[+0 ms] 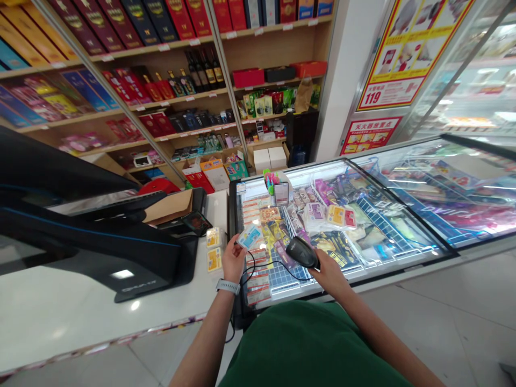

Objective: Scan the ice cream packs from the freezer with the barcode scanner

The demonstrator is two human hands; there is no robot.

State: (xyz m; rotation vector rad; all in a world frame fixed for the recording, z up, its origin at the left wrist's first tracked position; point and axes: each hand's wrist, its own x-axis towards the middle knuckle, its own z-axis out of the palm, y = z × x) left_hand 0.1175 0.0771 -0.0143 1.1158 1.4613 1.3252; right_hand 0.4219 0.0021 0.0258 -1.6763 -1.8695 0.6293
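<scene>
My left hand (234, 259), with a grey watch band on its wrist, pinches a small clear pack with a blue label (250, 236). A black handheld barcode scanner (301, 251) is gripped in my right hand (328, 273), its head pointing left toward the pack. The scanner's cable (278, 263) loops across the glass to my left hand. Two packs with yellow labels, a back one (213, 237) and a front one (214, 259), lie on the white counter just left of my left hand. More packs with purple labels (314, 211) and yellow labels (336, 215) rest on the freezer's glass top.
A glass-topped freezer (403, 271) with bagged goods inside stretches to the right. On the white counter (161, 317) at left stands a large black checkout terminal (133, 258). A small sign (281, 193) stands on the freezer's far side. Stocked shelves (193, 97) line the back.
</scene>
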